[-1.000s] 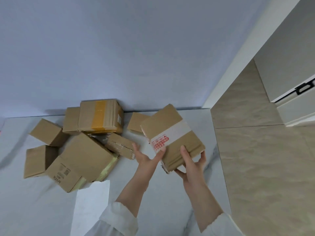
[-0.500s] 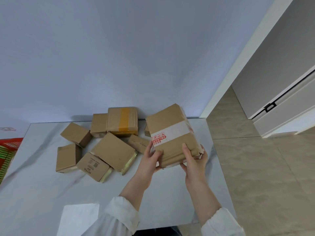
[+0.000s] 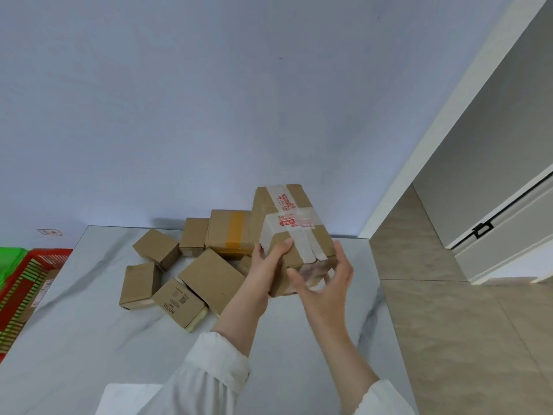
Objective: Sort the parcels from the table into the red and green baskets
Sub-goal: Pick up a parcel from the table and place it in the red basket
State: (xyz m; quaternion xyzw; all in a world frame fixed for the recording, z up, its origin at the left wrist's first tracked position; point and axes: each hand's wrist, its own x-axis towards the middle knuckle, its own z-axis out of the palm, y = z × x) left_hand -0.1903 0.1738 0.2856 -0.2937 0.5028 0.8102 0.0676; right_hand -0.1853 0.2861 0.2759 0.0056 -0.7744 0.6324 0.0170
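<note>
A brown cardboard parcel (image 3: 291,226) with white tape and red print is held up above the right part of the white marble table (image 3: 89,339). My left hand (image 3: 266,262) grips its left side, thumb on top. My right hand (image 3: 326,283) curls round its near lower end. Several plain brown parcels (image 3: 209,274) lie in a heap on the table behind and left of my hands. The red basket (image 3: 27,283) stands at the far left beside the table, with the green basket (image 3: 9,259) behind it, mostly cut off.
A white sheet (image 3: 128,396) lies at the table's near edge. The table's right edge drops to a beige tiled floor (image 3: 463,339). A white wall corner and a grey door (image 3: 493,175) stand at the right.
The parcel has been turned in my hands, so its taped end now faces me. The view has pulled back and left, bringing the red and green baskets into sight.
</note>
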